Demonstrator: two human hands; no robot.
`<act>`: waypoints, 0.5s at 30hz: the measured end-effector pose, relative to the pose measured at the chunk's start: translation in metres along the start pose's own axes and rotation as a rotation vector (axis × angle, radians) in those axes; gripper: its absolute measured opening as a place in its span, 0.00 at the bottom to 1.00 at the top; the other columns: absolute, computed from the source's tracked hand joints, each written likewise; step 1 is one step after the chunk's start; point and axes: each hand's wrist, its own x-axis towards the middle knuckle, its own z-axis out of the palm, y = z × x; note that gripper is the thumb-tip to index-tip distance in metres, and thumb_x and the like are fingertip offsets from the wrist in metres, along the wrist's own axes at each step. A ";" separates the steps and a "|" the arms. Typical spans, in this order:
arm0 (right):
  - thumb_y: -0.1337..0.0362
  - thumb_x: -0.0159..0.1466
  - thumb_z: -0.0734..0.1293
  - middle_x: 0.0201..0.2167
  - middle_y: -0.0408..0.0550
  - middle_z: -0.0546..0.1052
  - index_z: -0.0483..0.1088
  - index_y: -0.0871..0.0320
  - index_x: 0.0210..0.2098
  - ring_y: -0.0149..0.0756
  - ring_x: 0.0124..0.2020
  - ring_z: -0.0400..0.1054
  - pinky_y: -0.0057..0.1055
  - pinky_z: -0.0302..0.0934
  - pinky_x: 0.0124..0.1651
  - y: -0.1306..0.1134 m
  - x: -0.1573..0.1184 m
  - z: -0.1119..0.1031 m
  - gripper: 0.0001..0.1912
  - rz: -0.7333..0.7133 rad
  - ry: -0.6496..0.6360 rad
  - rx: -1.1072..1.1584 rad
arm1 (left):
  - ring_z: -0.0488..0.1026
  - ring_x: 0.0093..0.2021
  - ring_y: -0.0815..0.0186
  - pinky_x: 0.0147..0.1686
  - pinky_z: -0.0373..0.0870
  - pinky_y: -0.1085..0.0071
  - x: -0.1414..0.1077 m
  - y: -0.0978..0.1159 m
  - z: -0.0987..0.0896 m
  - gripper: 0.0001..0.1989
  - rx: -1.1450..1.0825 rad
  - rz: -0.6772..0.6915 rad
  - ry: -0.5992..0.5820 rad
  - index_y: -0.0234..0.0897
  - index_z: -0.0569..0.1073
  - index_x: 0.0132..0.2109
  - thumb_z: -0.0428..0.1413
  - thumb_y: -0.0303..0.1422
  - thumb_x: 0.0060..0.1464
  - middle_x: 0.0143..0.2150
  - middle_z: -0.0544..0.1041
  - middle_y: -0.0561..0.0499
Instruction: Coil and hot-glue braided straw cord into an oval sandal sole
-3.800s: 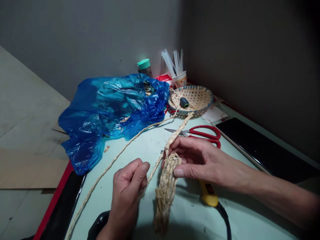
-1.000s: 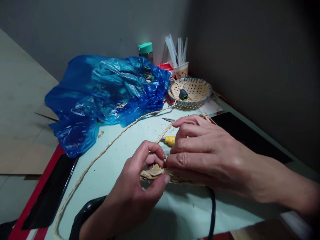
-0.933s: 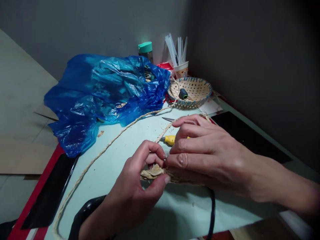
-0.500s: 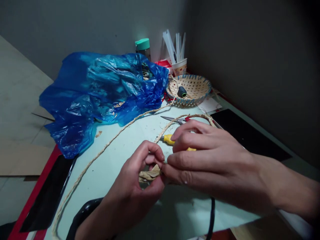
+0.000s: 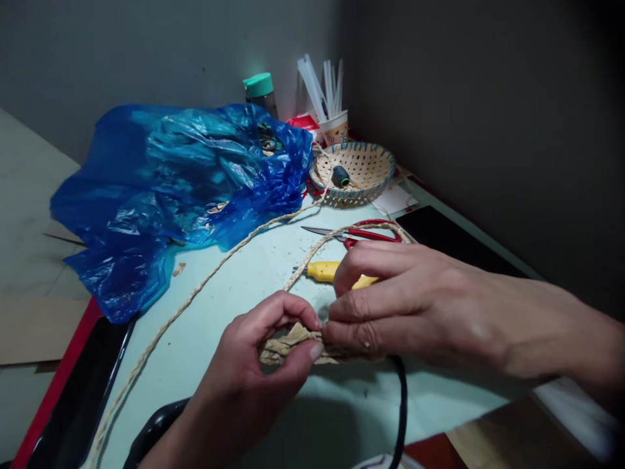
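My left hand (image 5: 266, 365) is closed around a braided straw piece (image 5: 293, 342), with thumb and forefinger pinching its upper side. Just to the right, my right hand (image 5: 410, 312) has its fingertips pressed on the same piece, hiding part of it. A long braided straw cord (image 5: 188, 301) curves over the table from the basket toward the lower left; another stretch (image 5: 315, 251) runs behind my hands. A yellow-handled tool (image 5: 322, 271) with a metal tip lies beyond my fingers, its far end covered by my right hand. Red-handled scissors (image 5: 374, 232) rest partly under the cord.
A blue plastic bag (image 5: 195, 176) covers the back left. Behind it stand a bottle with a green lid (image 5: 260, 85) and a paper cup (image 5: 335, 129) of white sticks. A woven basket (image 5: 368, 169) holds a dark thread spool (image 5: 340, 176). A dark cable (image 5: 401, 410) hangs near the front.
The view has shifted, so the table things sit farther left. My right hand has turned slightly and more of the scissors and yellow handle shows. More of the straw piece is visible between my hands.
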 end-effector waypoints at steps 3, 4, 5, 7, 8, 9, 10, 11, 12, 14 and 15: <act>0.65 0.78 0.50 0.35 0.49 0.78 0.77 0.62 0.39 0.39 0.43 0.65 0.38 0.58 0.45 0.006 -0.006 0.005 0.25 -0.003 0.070 -0.011 | 0.73 0.30 0.66 0.31 0.66 0.71 -0.001 0.002 0.001 0.03 -0.044 -0.047 0.038 0.43 0.74 0.34 0.60 0.29 0.51 0.29 0.76 0.55; 0.65 0.78 0.50 0.36 0.50 0.78 0.78 0.63 0.40 0.40 0.44 0.64 0.38 0.58 0.45 0.007 -0.007 0.008 0.26 -0.010 0.093 -0.014 | 0.73 0.29 0.66 0.30 0.66 0.71 -0.002 0.002 0.000 0.03 -0.060 -0.053 0.044 0.42 0.74 0.33 0.60 0.29 0.50 0.29 0.76 0.55; 0.65 0.78 0.49 0.36 0.50 0.78 0.78 0.63 0.39 0.40 0.44 0.64 0.39 0.57 0.46 0.008 -0.009 0.009 0.27 -0.020 0.108 -0.019 | 0.73 0.29 0.66 0.29 0.66 0.71 -0.002 0.002 0.000 0.03 -0.072 -0.056 0.047 0.42 0.74 0.33 0.60 0.30 0.50 0.28 0.76 0.55; 0.67 0.78 0.50 0.35 0.50 0.78 0.78 0.64 0.36 0.40 0.44 0.65 0.39 0.57 0.46 0.007 -0.010 0.011 0.27 -0.029 0.113 -0.047 | 0.73 0.29 0.66 0.28 0.65 0.71 -0.002 0.002 0.000 0.02 -0.077 -0.054 0.054 0.41 0.74 0.32 0.61 0.30 0.50 0.29 0.77 0.54; 0.67 0.78 0.50 0.35 0.50 0.78 0.78 0.64 0.35 0.40 0.43 0.65 0.38 0.57 0.45 0.006 -0.010 0.011 0.28 -0.026 0.114 -0.059 | 0.73 0.30 0.66 0.28 0.65 0.71 -0.002 0.001 0.000 0.02 -0.074 -0.051 0.060 0.41 0.74 0.32 0.61 0.30 0.50 0.29 0.78 0.54; 0.67 0.78 0.50 0.33 0.50 0.77 0.77 0.63 0.34 0.39 0.42 0.65 0.37 0.57 0.44 0.005 -0.009 0.010 0.28 -0.015 0.104 -0.061 | 0.73 0.30 0.66 0.28 0.64 0.71 -0.002 0.001 0.000 0.02 -0.070 -0.047 0.069 0.41 0.74 0.31 0.61 0.30 0.50 0.29 0.78 0.53; 0.67 0.78 0.50 0.32 0.50 0.77 0.77 0.63 0.34 0.39 0.41 0.65 0.36 0.57 0.43 0.003 -0.008 0.009 0.28 0.003 0.086 -0.055 | 0.73 0.30 0.66 0.28 0.64 0.72 -0.002 0.001 0.000 0.02 -0.067 -0.043 0.076 0.40 0.75 0.31 0.61 0.31 0.50 0.29 0.78 0.53; 0.67 0.78 0.50 0.31 0.50 0.76 0.77 0.64 0.34 0.38 0.39 0.64 0.35 0.57 0.42 0.001 -0.008 0.007 0.27 0.027 0.060 -0.041 | 0.73 0.29 0.66 0.28 0.64 0.72 -0.002 0.000 0.000 0.02 -0.064 -0.038 0.081 0.40 0.75 0.31 0.61 0.31 0.51 0.29 0.78 0.54; 0.68 0.78 0.51 0.30 0.49 0.75 0.77 0.64 0.34 0.38 0.38 0.63 0.35 0.57 0.41 -0.001 -0.007 0.006 0.27 0.046 0.036 -0.024 | 0.72 0.29 0.67 0.28 0.64 0.72 -0.001 0.000 0.000 0.02 -0.063 -0.033 0.082 0.40 0.76 0.31 0.61 0.31 0.51 0.28 0.77 0.54; 0.68 0.77 0.53 0.29 0.49 0.72 0.77 0.65 0.35 0.37 0.37 0.61 0.34 0.55 0.38 -0.004 -0.006 0.003 0.24 0.082 -0.011 0.010 | 0.71 0.28 0.68 0.29 0.64 0.72 0.000 0.000 0.001 0.02 -0.065 -0.028 0.083 0.40 0.76 0.31 0.61 0.32 0.52 0.28 0.77 0.55; 0.68 0.77 0.53 0.29 0.49 0.72 0.77 0.66 0.36 0.37 0.36 0.59 0.34 0.54 0.37 -0.004 -0.006 0.003 0.23 0.097 -0.019 0.016 | 0.71 0.28 0.68 0.29 0.64 0.72 0.000 -0.001 0.001 0.03 -0.066 -0.023 0.085 0.40 0.76 0.31 0.61 0.32 0.52 0.28 0.77 0.55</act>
